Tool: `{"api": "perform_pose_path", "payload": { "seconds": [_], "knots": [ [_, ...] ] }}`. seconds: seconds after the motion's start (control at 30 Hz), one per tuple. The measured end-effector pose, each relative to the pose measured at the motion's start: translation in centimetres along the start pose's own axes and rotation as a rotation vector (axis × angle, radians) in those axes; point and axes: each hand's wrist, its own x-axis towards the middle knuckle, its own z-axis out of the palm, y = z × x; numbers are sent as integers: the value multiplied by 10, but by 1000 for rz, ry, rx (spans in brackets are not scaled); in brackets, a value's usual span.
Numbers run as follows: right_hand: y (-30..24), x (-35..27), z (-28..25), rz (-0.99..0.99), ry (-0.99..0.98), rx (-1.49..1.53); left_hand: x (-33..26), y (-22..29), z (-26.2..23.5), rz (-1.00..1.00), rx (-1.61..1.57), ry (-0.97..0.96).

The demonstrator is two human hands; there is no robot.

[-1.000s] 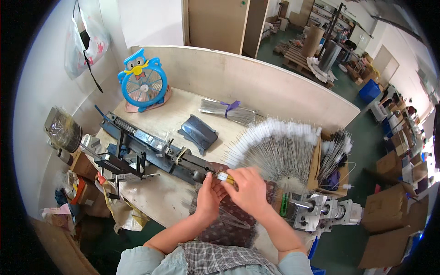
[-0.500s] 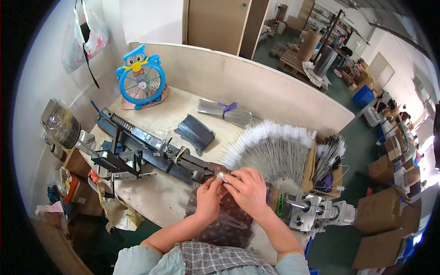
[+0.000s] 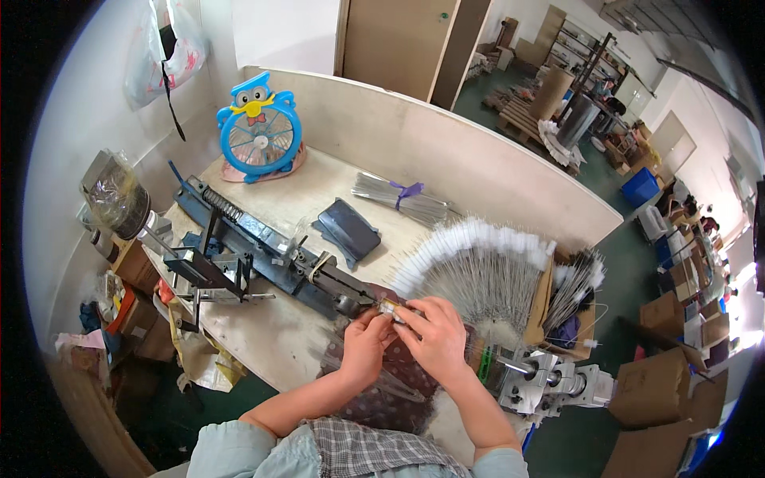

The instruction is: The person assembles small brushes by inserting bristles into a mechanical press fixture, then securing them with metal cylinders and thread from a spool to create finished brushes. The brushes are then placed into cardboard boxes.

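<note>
At the near end of a long dark metal bench machine, both my hands are together, fingers pinched. My left hand is closed with its fingertips against a small pale, shiny piece. From the other side my right hand closes its thumb and fingers on the same piece; its exact kind is too small to tell. A brown dotted cloth lies beneath my hands. Beyond my right hand, many thin wire brushes with white tufts spread out like a fan.
A blue cartoon-shaped fan stands at the back left, near a dark flat panel and a wire bundle with a purple tie. At right are a cardboard box of brushes and a silver clamp-like mechanism. A low partition edges the table.
The whole view has shifted slightly, moving the table contents a little to the right. My hands stay together at the machine's end, fingers still pinched on the small piece.
</note>
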Motion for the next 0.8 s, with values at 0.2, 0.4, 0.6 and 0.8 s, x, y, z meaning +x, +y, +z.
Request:
{"api": "perform_pose_path", "payload": {
  "seconds": [0.2, 0.4, 0.6, 0.8],
  "knots": [
    [-8, 4, 5, 9, 39, 47, -5, 4, 3, -2, -60, 24],
    [-12, 0, 9, 92, 76, -80, -4, 1, 3, -14, -62, 17],
    [-9, -9, 1, 22, 103, -94, -5, 1, 5, 33, -2, 14],
    [-4, -7, 3, 15, 88, -75, -3, 1, 5, 45, 32, 42]
  ]
}}
